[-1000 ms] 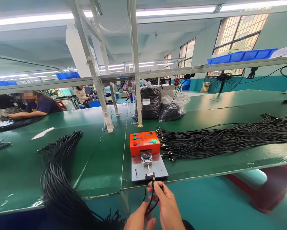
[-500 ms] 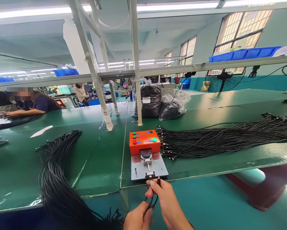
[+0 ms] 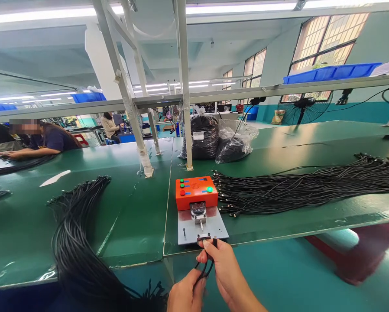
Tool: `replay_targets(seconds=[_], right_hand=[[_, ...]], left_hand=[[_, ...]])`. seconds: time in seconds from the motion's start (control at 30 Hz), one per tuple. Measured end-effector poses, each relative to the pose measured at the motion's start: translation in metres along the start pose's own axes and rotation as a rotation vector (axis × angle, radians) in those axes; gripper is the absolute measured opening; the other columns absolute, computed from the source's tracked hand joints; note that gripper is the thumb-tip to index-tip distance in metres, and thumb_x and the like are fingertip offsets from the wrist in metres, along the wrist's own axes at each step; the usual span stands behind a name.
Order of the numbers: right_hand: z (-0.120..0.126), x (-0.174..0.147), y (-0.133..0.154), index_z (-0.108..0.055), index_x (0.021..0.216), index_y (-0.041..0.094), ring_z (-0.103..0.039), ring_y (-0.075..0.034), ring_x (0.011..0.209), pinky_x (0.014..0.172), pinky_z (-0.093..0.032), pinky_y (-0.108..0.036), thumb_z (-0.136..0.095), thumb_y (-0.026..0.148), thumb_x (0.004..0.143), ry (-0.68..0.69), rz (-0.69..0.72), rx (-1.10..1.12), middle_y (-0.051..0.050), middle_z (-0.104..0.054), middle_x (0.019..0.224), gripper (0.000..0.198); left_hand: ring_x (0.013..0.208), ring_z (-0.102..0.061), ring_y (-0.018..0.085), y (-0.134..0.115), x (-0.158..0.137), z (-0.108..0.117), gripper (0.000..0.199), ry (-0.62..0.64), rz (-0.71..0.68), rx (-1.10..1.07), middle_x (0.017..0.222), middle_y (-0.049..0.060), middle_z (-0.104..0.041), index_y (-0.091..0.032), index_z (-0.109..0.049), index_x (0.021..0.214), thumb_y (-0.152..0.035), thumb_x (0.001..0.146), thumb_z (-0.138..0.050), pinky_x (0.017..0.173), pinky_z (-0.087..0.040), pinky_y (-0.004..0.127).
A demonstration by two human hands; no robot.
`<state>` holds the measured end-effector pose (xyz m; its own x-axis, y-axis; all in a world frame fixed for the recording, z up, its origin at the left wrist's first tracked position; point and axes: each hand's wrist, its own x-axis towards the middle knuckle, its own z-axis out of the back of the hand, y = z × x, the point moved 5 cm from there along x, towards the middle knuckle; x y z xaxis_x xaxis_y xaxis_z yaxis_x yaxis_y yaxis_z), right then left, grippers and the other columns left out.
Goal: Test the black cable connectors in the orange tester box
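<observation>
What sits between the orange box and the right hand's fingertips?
In the head view, between the orange box and the right hand: a round gauge on a grey plate.

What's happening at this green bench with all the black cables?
A person at the bench edge holds one thin black cable in both hands. The right hand presses the cable's end against the small socket at the front of a grey plate, under an orange box with coloured buttons. The left hand grips the cable lower down. Piles of similar cables lie on the left and the right. Another person works farther along.
</observation>
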<state>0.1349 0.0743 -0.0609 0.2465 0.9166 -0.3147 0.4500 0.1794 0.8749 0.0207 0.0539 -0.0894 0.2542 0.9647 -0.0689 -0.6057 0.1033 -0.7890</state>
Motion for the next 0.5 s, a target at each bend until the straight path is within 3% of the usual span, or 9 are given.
replay_targets(seconds=[0.13,0.27,0.33,0.43,0.5], right_hand=[[0.000,0.001,0.001,-0.058,0.061,0.014,-0.053,-0.016,0.053,0.061,-0.040,-0.028,-0.067,0.050,0.059,0.001,0.010,0.005,0.000,-0.055,0.044,0.038],[0.005,-0.006,-0.003,-0.059,0.065,0.013,-0.056,-0.018,0.056,0.066,-0.041,-0.030,-0.073,0.053,0.055,0.046,0.005,-0.017,-0.002,-0.059,0.048,0.043],[0.012,-0.013,-0.017,-0.059,0.065,0.014,-0.057,-0.019,0.057,0.068,-0.041,-0.031,-0.074,0.056,0.055,0.078,-0.012,-0.021,-0.004,-0.062,0.050,0.046],[0.024,-0.025,-0.050,-0.059,0.067,0.014,-0.058,-0.020,0.055,0.066,-0.042,-0.033,-0.075,0.062,0.053,0.157,-0.088,-0.003,-0.005,-0.063,0.050,0.052],[0.032,-0.035,-0.073,-0.058,0.064,0.015,-0.059,-0.021,0.055,0.062,-0.044,-0.033,-0.076,0.062,0.053,0.198,-0.153,-0.074,-0.006,-0.063,0.052,0.051]], left_hand=[[0.060,-0.063,0.019,-0.008,-0.003,0.005,0.029,0.038,-0.002,0.039,0.068,0.002,-0.068,-0.023,-0.066,0.087,-0.025,0.081,-0.038,0.057,-0.044,0.027],[0.104,-0.058,0.024,-0.019,-0.008,0.040,0.030,-0.094,-0.113,0.044,0.110,0.009,-0.065,-0.020,-0.064,0.104,-0.030,0.079,-0.050,0.090,-0.044,0.034],[0.112,-0.053,0.026,-0.015,-0.009,0.078,0.034,-0.251,-0.106,0.107,0.117,0.011,-0.061,-0.020,-0.063,0.104,-0.039,0.080,-0.049,0.097,-0.039,0.039],[0.106,-0.054,0.028,0.004,-0.010,0.158,0.039,-0.582,-0.047,0.265,0.110,0.010,-0.062,-0.020,-0.061,0.102,-0.047,0.076,-0.049,0.095,-0.041,0.040],[0.105,-0.054,0.028,0.028,-0.011,0.218,0.044,-0.764,0.133,0.413,0.110,0.009,-0.061,-0.019,-0.060,0.105,-0.049,0.074,-0.048,0.096,-0.040,0.038]])
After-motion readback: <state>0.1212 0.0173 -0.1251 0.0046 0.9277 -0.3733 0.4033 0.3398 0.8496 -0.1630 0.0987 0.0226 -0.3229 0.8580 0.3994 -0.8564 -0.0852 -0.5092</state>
